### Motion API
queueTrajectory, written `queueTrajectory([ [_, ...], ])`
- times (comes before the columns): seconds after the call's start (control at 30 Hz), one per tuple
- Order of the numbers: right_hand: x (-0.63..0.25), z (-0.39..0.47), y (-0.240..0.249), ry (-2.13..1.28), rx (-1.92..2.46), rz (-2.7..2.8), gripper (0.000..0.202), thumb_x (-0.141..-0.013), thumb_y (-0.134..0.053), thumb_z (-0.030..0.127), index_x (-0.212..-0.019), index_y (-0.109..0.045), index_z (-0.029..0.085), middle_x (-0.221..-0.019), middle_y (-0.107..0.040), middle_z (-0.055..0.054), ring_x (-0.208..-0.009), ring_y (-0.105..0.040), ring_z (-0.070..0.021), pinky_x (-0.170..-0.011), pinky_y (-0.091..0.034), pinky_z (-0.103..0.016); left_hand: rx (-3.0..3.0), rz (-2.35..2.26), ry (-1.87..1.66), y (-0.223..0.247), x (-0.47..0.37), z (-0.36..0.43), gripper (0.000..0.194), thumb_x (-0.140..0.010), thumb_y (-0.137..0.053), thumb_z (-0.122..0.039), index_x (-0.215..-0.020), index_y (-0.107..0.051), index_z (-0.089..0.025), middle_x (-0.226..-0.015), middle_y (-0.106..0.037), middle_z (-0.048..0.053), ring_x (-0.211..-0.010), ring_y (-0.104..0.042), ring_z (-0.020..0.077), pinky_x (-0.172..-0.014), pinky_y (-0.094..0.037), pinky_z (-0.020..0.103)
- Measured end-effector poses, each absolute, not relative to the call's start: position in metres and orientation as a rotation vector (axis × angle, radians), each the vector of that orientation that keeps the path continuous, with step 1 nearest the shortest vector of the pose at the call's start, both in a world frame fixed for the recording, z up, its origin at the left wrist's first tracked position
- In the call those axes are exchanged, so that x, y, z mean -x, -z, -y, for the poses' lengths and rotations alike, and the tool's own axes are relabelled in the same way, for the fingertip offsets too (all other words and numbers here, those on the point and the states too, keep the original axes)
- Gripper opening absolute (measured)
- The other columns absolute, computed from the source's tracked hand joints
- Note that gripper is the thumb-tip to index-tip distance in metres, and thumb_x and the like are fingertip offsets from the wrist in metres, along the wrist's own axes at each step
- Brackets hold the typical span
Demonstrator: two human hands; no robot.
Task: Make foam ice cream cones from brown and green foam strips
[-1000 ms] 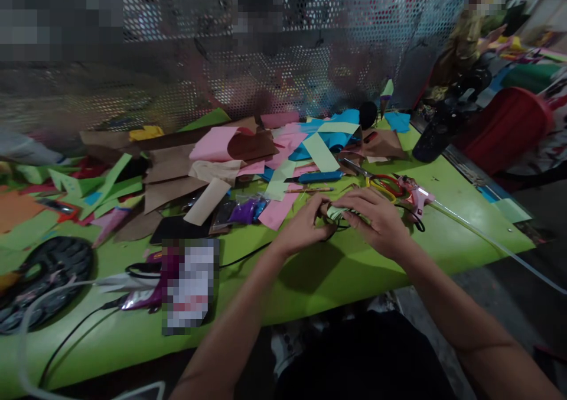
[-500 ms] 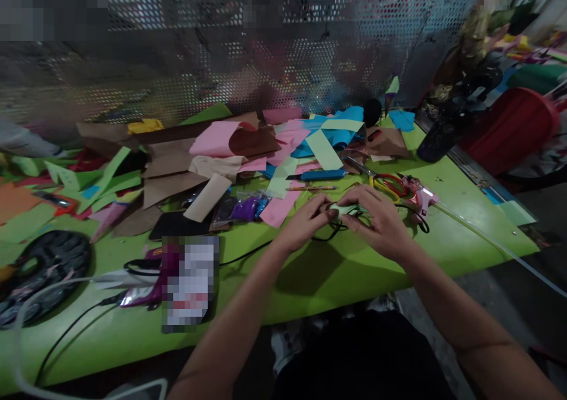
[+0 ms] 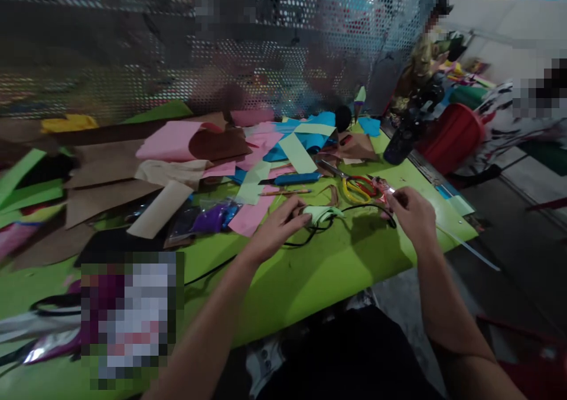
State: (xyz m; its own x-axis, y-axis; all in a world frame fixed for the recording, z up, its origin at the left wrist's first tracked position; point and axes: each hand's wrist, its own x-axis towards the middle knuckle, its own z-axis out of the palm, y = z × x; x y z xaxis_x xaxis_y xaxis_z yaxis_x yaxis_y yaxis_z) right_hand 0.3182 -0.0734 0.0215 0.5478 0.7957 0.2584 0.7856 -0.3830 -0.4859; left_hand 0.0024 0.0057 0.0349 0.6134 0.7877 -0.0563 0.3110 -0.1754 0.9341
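My left hand pinches a folded light green piece, felt or paper, just above the table. A black cord runs beneath it. Farther right, the fingers of my right hand are curled at the back of a pink hot glue gun, partly hiding it. A long translucent glue stick sticks out behind the gun. Scissors with yellow and red handles lie between my hands, behind them. A blue utility knife and a pencil rest beyond my left hand.
Pink, brown, blue and green sheets pile up along the perforated metal panel. Small plastic bags lie left of my left hand. A dark bottle stands at the green table's right edge, near a red container.
My right hand has let go of the light green piece and moved right to the glue gun. My left hand keeps the piece. The view has turned right.
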Motion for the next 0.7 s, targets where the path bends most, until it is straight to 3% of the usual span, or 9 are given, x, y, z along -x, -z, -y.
queueTrajectory([
  [0.27, -0.312, 0.070, -0.011, -0.111, 2.508, 1.078, 0.044, -0.085, -0.063, 0.063, -0.102, -0.055, 0.023, -0.089, -0.073, -0.009, -0.080, -0.066, -0.0298, -0.061, -0.033, -0.032, -1.775, -0.880, -0.540, -0.037, -0.004, -0.006, 0.035, -0.090, -0.051, -0.056, -0.096, -0.050, -0.022, -0.091, -0.048, -0.001, -0.088, -0.044, 0.0187, -0.079, -0.036, 0.030],
  [0.5, -0.325, 0.071, -0.006, -0.214, 2.325, 0.930, 0.038, -0.069, -0.074, 0.036, -0.098, -0.053, 0.024, -0.084, -0.067, -0.002, -0.074, -0.063, -0.0232, -0.063, -0.042, -0.031, -1.785, -0.852, -0.542, -0.037, -0.003, -0.004, 0.034, -0.092, -0.050, -0.056, -0.097, -0.050, -0.023, -0.091, -0.049, -0.001, -0.088, -0.046, 0.0185, -0.078, -0.036, 0.030],
  [0.7, -0.320, 0.075, -0.007, -0.194, 1.533, 0.758, 0.052, -0.057, -0.077, 0.023, -0.097, -0.045, 0.026, -0.086, -0.055, 0.005, -0.063, -0.054, -0.0127, -0.048, -0.044, -0.023, -1.772, -0.811, -0.531, -0.041, -0.003, -0.003, 0.032, -0.092, -0.050, -0.055, -0.095, -0.047, -0.023, -0.092, -0.046, 0.000, -0.089, -0.044, 0.0186, -0.080, -0.034, 0.031],
])
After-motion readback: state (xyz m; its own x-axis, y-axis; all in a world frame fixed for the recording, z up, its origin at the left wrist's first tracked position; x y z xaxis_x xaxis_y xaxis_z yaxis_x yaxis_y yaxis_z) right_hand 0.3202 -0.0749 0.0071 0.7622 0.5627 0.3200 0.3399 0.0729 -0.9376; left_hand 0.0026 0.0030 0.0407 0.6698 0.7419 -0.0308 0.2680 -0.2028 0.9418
